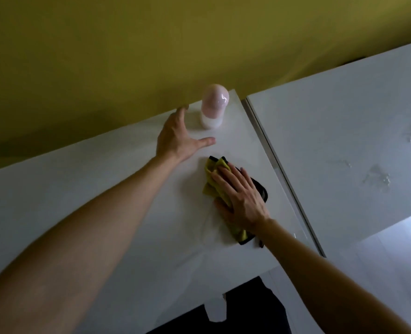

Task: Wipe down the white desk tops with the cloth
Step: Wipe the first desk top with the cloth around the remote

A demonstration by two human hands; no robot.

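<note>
A crumpled yellow cloth (214,182) with a black edge lies on the near white desk top (79,201). My right hand (242,201) presses flat on the cloth, fingers straight and spread. My left hand (178,136) hovers open just left of a pink and white bottle (213,107), thumb and fingers spread, not touching it. The bottle stands upright near the desk's far right corner by the wall. A second white desk top (344,141) adjoins on the right, across a narrow gap.
A yellow-green wall (151,44) runs along the back edge of both desks. Wet smears (378,177) glisten on the right desk. Dark clothing (236,312) shows below the near desk edge, and pale floor (392,237) lies at the lower right.
</note>
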